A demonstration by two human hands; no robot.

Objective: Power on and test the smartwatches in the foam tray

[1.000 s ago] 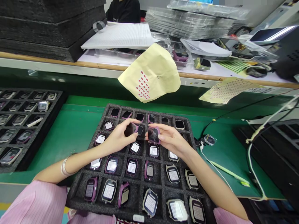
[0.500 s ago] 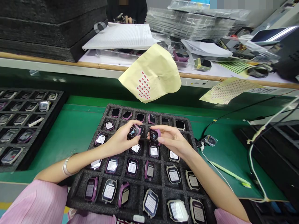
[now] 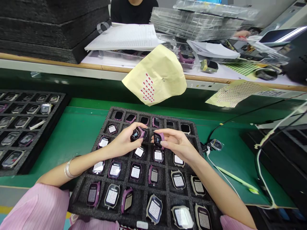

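Note:
My left hand (image 3: 130,137) grips a purple smartwatch body (image 3: 136,134) between thumb and fingers, its lit dial facing me. Another purple smartwatch body (image 3: 158,140) is pinched in my right hand (image 3: 176,142), with a lit dial too. Both hands hover over the middle rows of a black foam tray (image 3: 165,188). Strapless watch bodies in purple and silver fill many of its compartments. Most of those nearer me, such as a purple watch (image 3: 136,171), show white list screens; the far row's screens are dark.
A second foam tray of watches (image 3: 28,140) lies at the left. Above, a shelf holds papers (image 3: 129,36), clear plastic trays (image 3: 194,22) and stacked black foam (image 3: 48,32). A yellow sheet (image 3: 165,76) hangs from its edge. Cables (image 3: 261,153) run down the right side.
The watch in my left hand has turned slightly. Both hands stay nearly in place over the tray. Behind the shelf, the person in black has shifted.

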